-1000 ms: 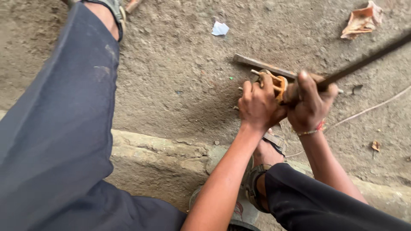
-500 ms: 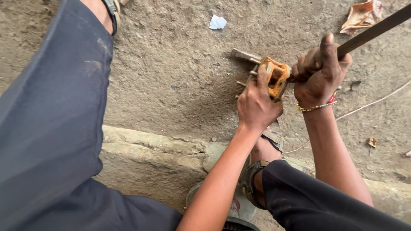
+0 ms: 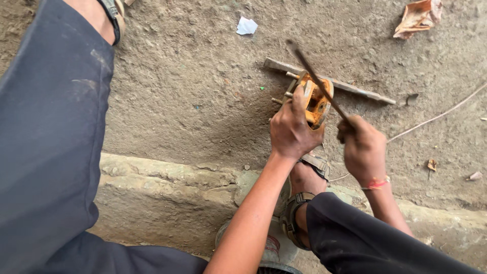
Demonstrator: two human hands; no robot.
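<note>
**A:** What have I got under the hands?

**B:** From my feed, the left hand (image 3: 290, 129) is clamped over a rusty orange metal part (image 3: 315, 99), fingers curled over its top and near side. The part is chunky and roughly rounded, with a hollow middle and short pale pins sticking out on its left. It sits on the dirt ground (image 3: 203, 91), just past the toes of a sandalled foot (image 3: 304, 185).

**A:** And the other one?

**B:** The right hand (image 3: 364, 148) is closed in a fist around the lower end of a thin dark rod (image 3: 317, 81). The rod slants up and to the left, crossing over the orange part; its far end is blurred. I can't tell whether it touches the part.

**A:** Surfaces?

**B:** The ground is packed, gritty grey-brown earth. A rough, chipped concrete kerb (image 3: 167, 175) runs across below the hands.

**A:** Anything around them?

**B:** A flat, weathered metal bar (image 3: 355, 90) lies just behind the orange part, angled down to the right. A thin pale cord (image 3: 436, 116) trails off to the right. There is a scrap of white paper (image 3: 246, 25) further up, a crumpled dry leaf (image 3: 418, 16) in the top right corner, and small leaf bits near the right edge.

**A:** What blocks my view?

**B:** A dark trouser leg (image 3: 50, 152) fills the left side, and the other knee (image 3: 365, 238) covers the lower right.
</note>
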